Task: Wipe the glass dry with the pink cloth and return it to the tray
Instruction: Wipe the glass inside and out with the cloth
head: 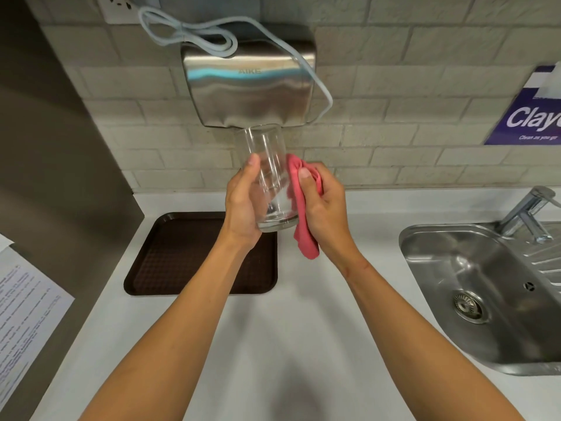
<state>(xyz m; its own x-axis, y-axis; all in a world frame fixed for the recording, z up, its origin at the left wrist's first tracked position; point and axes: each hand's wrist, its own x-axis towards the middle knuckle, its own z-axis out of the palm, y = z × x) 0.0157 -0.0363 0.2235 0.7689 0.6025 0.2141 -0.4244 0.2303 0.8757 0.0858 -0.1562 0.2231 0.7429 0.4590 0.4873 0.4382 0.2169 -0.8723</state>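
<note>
A clear drinking glass (267, 168) is held up in front of me, tilted with its mouth toward the wall and its thick base toward me. My left hand (243, 205) grips its left side and base. My right hand (323, 205) presses a bunched pink cloth (299, 214) against the glass's right side, and the cloth's tail hangs below the hand. A dark brown tray (182, 253) lies on the white counter below, partly hidden by my left forearm.
A steel hand dryer (249, 83) with a looped grey cord hangs on the tiled wall right behind the glass. A steel sink (473, 287) and tap (528, 208) lie at the right. A dark panel with a paper notice (21, 311) stands at the left.
</note>
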